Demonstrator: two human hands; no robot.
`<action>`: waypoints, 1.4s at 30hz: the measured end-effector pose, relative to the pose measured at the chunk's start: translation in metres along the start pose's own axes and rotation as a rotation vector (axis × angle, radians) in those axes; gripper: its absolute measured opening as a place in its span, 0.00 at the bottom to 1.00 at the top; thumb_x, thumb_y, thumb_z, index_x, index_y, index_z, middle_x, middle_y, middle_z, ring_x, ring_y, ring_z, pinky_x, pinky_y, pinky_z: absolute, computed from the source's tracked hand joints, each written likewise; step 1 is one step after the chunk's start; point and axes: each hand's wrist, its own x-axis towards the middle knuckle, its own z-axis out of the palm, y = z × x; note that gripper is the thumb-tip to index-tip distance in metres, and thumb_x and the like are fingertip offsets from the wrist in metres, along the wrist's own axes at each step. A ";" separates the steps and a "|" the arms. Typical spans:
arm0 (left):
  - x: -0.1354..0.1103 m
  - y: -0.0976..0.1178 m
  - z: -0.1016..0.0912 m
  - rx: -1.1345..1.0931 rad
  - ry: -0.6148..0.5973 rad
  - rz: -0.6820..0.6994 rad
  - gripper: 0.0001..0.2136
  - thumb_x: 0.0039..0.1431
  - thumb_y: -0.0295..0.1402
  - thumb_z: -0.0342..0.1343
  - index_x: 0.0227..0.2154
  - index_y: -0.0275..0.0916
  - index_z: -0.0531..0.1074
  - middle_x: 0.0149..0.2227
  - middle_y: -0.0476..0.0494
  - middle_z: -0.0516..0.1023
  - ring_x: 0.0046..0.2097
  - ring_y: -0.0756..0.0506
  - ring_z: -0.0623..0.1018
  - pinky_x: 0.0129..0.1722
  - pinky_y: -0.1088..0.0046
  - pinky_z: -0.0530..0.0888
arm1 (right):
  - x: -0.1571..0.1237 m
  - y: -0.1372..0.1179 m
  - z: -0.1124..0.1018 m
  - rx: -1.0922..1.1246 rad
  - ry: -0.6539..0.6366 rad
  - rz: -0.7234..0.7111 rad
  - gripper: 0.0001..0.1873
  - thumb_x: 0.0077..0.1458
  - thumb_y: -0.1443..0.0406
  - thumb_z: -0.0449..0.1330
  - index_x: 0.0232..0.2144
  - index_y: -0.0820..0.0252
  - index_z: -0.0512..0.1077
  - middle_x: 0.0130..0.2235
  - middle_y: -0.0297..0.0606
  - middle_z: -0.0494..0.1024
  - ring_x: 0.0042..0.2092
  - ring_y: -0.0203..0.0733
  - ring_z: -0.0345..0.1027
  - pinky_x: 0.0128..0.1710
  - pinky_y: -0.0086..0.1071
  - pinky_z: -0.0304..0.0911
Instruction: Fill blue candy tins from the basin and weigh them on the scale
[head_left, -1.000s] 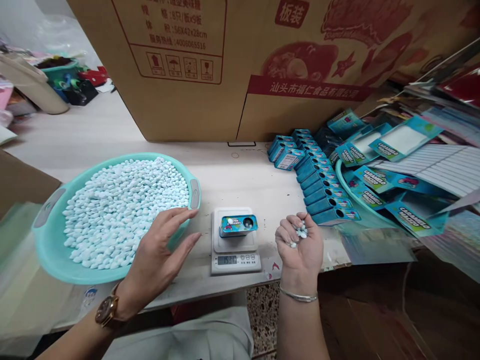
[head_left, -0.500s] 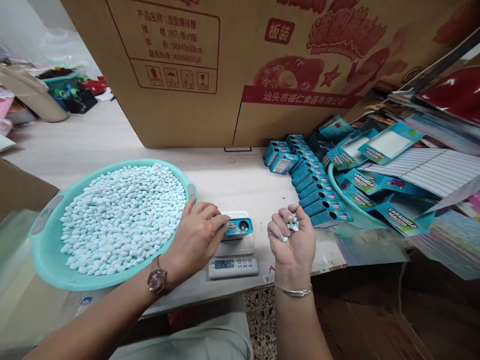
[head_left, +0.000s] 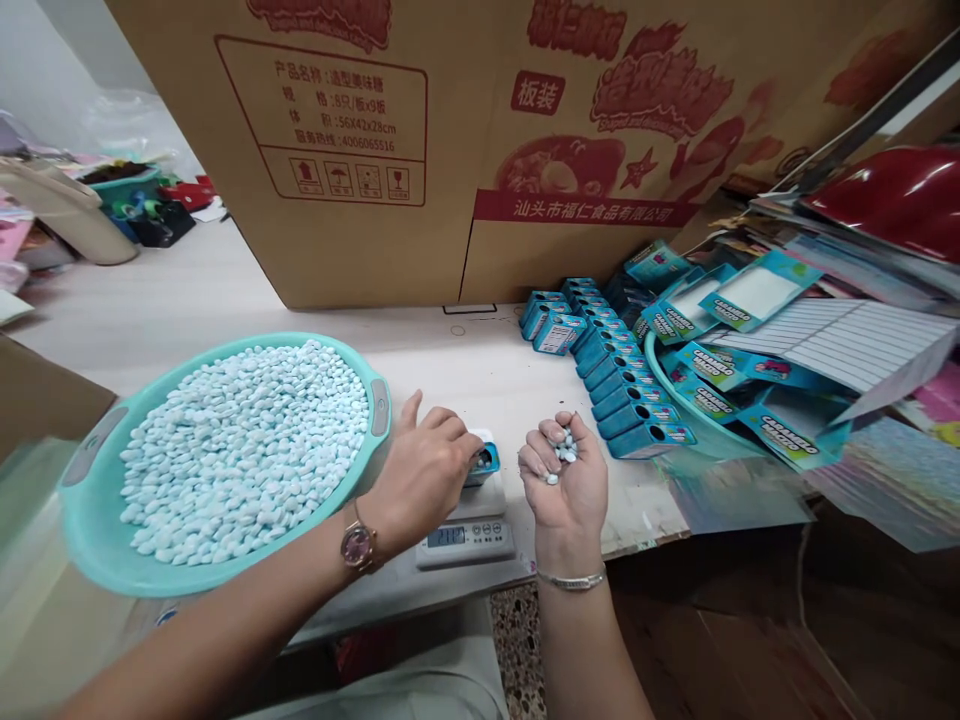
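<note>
My left hand (head_left: pixel 424 475) is closed over a small blue candy box (head_left: pixel 486 461) that lies on a white digital scale (head_left: pixel 469 530); only the box's right end shows. My right hand (head_left: pixel 562 475) is held palm up just right of the scale, fingers curled round a few pale blue candies (head_left: pixel 562 450). A teal basin (head_left: pixel 90 520) heaped with pale blue candies (head_left: pixel 240 445) sits to the left of my left hand.
A row of small blue boxes (head_left: pixel 622 385) runs back from the right of the scale. Flat blue cartons fill a second teal basin (head_left: pixel 664 385) at the right. Large cardboard boxes (head_left: pixel 450 150) stand behind. Clutter lies at the far left.
My left hand moved right from the basin's rim onto the scale and closed over the blue box. The right hand stayed cupped round the candies.
</note>
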 end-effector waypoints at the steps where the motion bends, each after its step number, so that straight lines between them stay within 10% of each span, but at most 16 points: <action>1: 0.003 0.001 0.000 -0.018 -0.010 0.011 0.10 0.63 0.28 0.47 0.35 0.40 0.74 0.33 0.46 0.75 0.44 0.42 0.72 0.59 0.43 0.51 | 0.000 0.001 0.002 0.005 0.003 0.000 0.05 0.54 0.65 0.57 0.28 0.59 0.64 0.21 0.23 0.61 0.16 0.25 0.46 0.13 0.21 0.44; 8: 0.005 -0.005 -0.012 -0.225 0.161 -0.121 0.08 0.61 0.32 0.52 0.41 0.42 0.73 0.40 0.47 0.76 0.45 0.44 0.72 0.58 0.50 0.55 | 0.000 0.014 0.027 -0.070 0.014 -0.068 0.07 0.53 0.63 0.59 0.28 0.58 0.64 0.21 0.22 0.61 0.17 0.24 0.48 0.16 0.22 0.48; 21: 0.016 0.027 0.001 -0.098 0.206 0.099 0.08 0.62 0.29 0.49 0.36 0.42 0.74 0.38 0.49 0.78 0.45 0.44 0.73 0.62 0.45 0.45 | 0.000 0.027 0.044 -0.017 0.056 0.005 0.08 0.53 0.63 0.59 0.28 0.58 0.62 0.21 0.23 0.63 0.20 0.26 0.56 0.20 0.20 0.55; 32: 0.007 0.017 -0.001 -0.393 0.227 -0.036 0.06 0.61 0.31 0.52 0.37 0.45 0.74 0.38 0.51 0.79 0.44 0.47 0.73 0.62 0.51 0.51 | 0.006 0.019 0.019 0.137 -0.104 0.217 0.10 0.56 0.69 0.54 0.24 0.58 0.58 0.20 0.23 0.60 0.18 0.27 0.52 0.18 0.20 0.54; 42: 0.004 -0.002 -0.006 -0.220 0.234 -0.085 0.05 0.60 0.34 0.54 0.33 0.44 0.75 0.36 0.50 0.78 0.47 0.43 0.73 0.60 0.47 0.50 | -0.001 -0.012 0.004 0.209 -0.048 0.078 0.05 0.55 0.70 0.54 0.28 0.58 0.62 0.22 0.25 0.63 0.19 0.27 0.52 0.16 0.21 0.50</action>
